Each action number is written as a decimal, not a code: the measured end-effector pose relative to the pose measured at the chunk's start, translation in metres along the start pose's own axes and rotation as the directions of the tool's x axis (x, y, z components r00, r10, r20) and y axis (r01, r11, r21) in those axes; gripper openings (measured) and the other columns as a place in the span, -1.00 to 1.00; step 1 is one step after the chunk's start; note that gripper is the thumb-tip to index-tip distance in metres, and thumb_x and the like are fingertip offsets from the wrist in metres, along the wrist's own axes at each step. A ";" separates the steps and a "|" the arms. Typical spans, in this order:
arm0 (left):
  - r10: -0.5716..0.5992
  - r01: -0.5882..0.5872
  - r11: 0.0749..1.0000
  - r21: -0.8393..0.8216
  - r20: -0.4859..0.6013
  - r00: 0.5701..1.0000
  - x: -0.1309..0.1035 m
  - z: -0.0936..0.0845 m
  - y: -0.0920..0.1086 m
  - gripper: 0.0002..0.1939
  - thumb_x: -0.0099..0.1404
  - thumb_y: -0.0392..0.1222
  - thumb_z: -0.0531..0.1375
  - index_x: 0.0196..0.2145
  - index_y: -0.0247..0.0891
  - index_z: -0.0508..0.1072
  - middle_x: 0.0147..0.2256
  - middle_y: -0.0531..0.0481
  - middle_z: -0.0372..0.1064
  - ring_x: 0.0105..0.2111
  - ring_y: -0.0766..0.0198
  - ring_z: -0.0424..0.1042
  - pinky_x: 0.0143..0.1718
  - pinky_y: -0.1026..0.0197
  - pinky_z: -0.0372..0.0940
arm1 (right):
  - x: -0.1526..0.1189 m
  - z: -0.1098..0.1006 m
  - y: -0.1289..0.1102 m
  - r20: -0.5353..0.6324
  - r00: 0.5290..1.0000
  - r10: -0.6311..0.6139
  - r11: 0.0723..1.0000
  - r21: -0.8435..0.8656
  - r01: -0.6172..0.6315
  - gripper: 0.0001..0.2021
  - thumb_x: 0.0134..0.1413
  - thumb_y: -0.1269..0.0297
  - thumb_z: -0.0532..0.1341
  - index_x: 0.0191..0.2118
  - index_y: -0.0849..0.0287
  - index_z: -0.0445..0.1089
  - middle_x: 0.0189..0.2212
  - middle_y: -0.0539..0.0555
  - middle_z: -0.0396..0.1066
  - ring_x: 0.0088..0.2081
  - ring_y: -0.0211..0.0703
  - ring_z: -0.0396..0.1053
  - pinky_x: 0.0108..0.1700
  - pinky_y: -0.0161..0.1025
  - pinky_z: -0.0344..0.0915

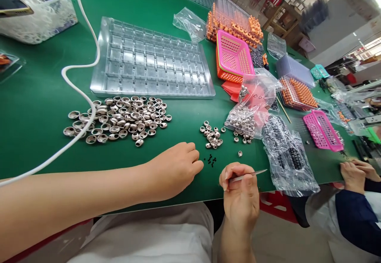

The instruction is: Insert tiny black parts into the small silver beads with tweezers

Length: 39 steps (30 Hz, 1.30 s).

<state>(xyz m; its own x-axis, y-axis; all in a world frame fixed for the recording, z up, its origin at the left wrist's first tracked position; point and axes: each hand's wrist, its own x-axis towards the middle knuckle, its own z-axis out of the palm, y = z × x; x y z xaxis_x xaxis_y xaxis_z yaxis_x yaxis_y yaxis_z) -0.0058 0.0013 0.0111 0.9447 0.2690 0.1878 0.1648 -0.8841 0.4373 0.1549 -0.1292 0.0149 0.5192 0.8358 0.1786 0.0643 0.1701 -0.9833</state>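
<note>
My left hand (177,169) rests on the green table with its fingers curled closed; whatever may be in them is hidden. Just right of its fingertips lie several tiny black pieces (211,160). Close to the table's front edge, my right hand (241,193) is turned palm up and grips slim metal tweezers (253,174), whose pointed end sticks out to the right. Beyond my hands is a small group of silver ring-shaped metal parts (213,136), and a single one (239,153) lies apart. A larger pile of hollow silver parts (127,116) spreads farther left.
A clear compartment tray (154,58) lies behind the large pile. A white cable (80,86) crosses the left side. Pink baskets (235,52), a bag of metal parts (245,122) and a plastic bag with black parts (287,155) stand right. A co-worker's hands (354,173) are far right.
</note>
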 end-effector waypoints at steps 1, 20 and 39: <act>0.016 -0.017 0.998 0.057 0.017 1.000 0.000 0.001 0.001 -0.81 0.28 -0.46 0.15 -0.44 -0.27 0.40 -0.45 -0.10 0.34 -0.37 0.11 0.26 -0.36 0.09 0.12 | 0.000 0.001 0.000 -0.005 1.000 -0.020 1.000 0.015 0.020 -0.71 0.44 0.16 -0.08 -0.20 0.09 0.33 -0.42 0.00 0.26 -0.51 -0.30 0.21 -0.50 -0.32 0.16; -0.103 0.108 0.991 -0.075 0.065 0.993 -0.001 -0.001 0.002 -0.95 0.39 -0.29 0.23 -0.25 -0.33 0.45 -0.29 -0.10 0.43 -0.29 0.12 0.32 -0.28 0.10 0.16 | -0.003 0.030 0.008 -0.101 0.994 -0.041 0.977 0.203 0.061 -0.66 0.45 0.11 -0.11 -0.36 0.06 0.19 -0.53 -0.09 -0.08 -0.55 -0.27 0.02 -0.48 -0.26 0.05; -0.220 0.224 0.926 -0.302 0.048 0.974 0.004 0.003 -0.003 -0.94 0.33 -0.27 0.31 -0.24 -0.27 0.58 -0.29 -0.03 0.46 -0.24 0.15 0.35 -0.22 0.09 0.17 | 0.008 0.048 0.003 -0.081 0.997 -0.010 0.955 0.293 0.034 -0.64 0.44 0.05 0.00 -0.35 0.08 0.35 -0.61 -0.16 -0.10 -0.60 -0.35 -0.02 -0.50 -0.32 0.05</act>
<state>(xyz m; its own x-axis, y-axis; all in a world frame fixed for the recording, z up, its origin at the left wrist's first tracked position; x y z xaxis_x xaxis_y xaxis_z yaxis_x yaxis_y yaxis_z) -0.0016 0.0043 0.0080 0.8978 0.4383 0.0440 0.2789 -0.6430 0.7133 0.1187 -0.0972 0.0151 0.5862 0.7887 0.1852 -0.1711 0.3440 -0.9232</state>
